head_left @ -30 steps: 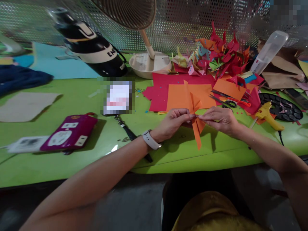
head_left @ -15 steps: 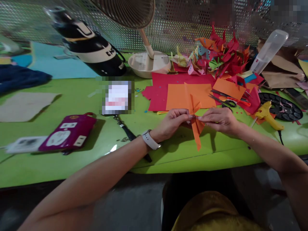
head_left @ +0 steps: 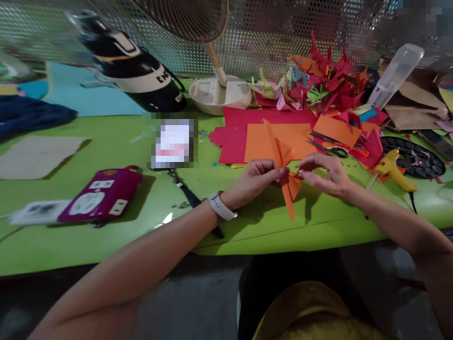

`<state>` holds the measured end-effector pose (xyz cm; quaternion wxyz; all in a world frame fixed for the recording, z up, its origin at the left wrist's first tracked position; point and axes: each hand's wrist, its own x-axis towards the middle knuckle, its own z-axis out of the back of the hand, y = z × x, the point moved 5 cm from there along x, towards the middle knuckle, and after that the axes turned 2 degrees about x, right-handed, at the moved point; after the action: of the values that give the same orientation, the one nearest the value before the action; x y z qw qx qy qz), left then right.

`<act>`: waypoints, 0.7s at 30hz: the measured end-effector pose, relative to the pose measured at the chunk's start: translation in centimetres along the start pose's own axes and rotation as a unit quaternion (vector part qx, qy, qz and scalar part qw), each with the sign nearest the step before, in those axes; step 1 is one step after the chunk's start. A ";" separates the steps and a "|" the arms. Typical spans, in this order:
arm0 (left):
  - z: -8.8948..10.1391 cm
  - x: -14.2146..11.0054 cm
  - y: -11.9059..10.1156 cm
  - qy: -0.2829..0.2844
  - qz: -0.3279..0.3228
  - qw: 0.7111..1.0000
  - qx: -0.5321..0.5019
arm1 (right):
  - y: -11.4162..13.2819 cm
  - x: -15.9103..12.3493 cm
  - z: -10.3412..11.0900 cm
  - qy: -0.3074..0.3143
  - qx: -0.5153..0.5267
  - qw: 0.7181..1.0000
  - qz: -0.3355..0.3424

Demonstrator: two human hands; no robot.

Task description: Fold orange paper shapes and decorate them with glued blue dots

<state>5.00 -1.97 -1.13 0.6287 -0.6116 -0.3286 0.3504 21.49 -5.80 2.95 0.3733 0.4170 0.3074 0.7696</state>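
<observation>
A folded orange paper piece [head_left: 288, 182] with long pointed ends is held just above the green table [head_left: 106, 236]. My left hand [head_left: 253, 182], with a white watch on its wrist, pinches the piece at its middle from the left. On the right, my right hand [head_left: 323, 177] pinches a flap of the same piece with thumb and forefinger, its other fingers lifted. Flat orange sheets [head_left: 304, 139] and red sheets [head_left: 235, 137] lie right behind the hands.
A heap of folded paper cranes [head_left: 318, 80] sits at the back right, with scissors [head_left: 332, 150], a yellow glue gun [head_left: 392, 170] and a clear bottle [head_left: 394, 75]. A fan base [head_left: 219, 94], black bottle [head_left: 134, 71] and magenta pouch [head_left: 101, 196] lie further left.
My right hand has loosened and raised its outer fingers, keeping only a fingertip pinch. The upper point of the orange piece has tilted slightly left.
</observation>
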 end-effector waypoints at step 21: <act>-0.5 -0.3 -0.9 0.038 -0.026 0.998 0.045 | -1.4 -0.2 -2.0 0.145 0.132 0.964 -0.181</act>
<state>5.32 -2.52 -0.28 0.6766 -0.5866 -0.3043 0.3248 20.31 -5.53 0.82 0.3989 0.2838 0.5278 0.6941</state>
